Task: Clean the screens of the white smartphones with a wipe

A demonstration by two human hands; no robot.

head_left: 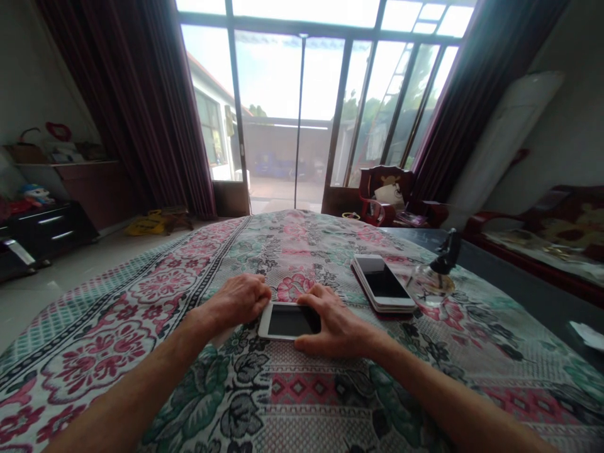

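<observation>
A white smartphone [291,321] with a dark screen lies sideways on the patterned tablecloth. My right hand [333,324] grips its right end, the thumb along the near edge and the fingers over the far edge. My left hand [243,297] is closed, its fingers curled together at the phone's upper left corner. What it holds, if anything, is hidden; a pale patch shows under the wrist. To the right lies a stack of white smartphones [383,283], the top one screen up. Beside the stack stands a clear spray bottle [434,280] with a black nozzle.
The floral tablecloth [108,352] covers the table. A dark surface [509,283] adjoins it on the right, with a white paper-like item [587,335] near its edge. Carved wooden chairs [387,195] stand beyond, and glass doors [287,145] face me between dark curtains.
</observation>
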